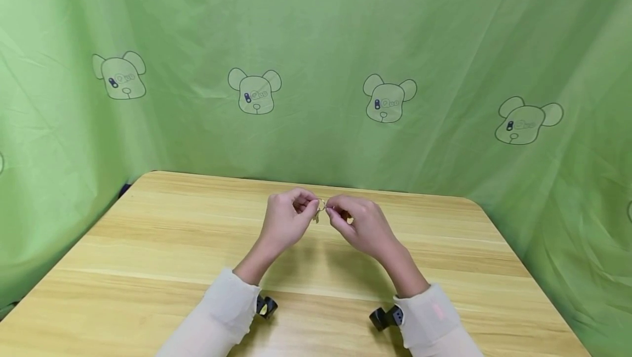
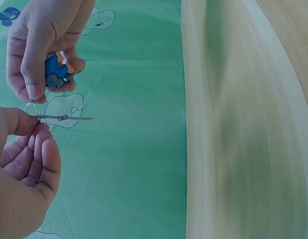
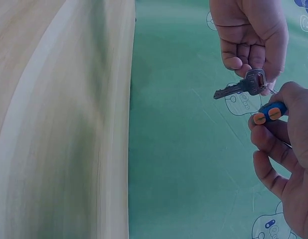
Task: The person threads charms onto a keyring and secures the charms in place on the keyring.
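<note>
Over the table, my two hands face each other with a metal key ring (image 1: pixel 322 204) between their fingertips. My left hand (image 1: pixel 290 220) pinches the ring between thumb and forefinger. A metal key (image 3: pixel 243 87) hangs from it just beside those fingertips and shows edge-on in the left wrist view. With thumb and forefinger, my right hand (image 1: pixel 362 222) grips the other side of the ring. Tucked within the right hand's fingers is a small blue keychain figure (image 2: pixel 56 69) with a grey head and orange feet (image 3: pixel 267 115); the fingers hide part of it.
The wood-grain table (image 1: pixel 148 247) has rounded far corners. A green curtain (image 1: pixel 316 143) printed with bear heads hangs behind and along both sides. Black wrist cameras protrude from beneath the left sleeve (image 1: pixel 229 302) and right sleeve (image 1: pixel 434 313).
</note>
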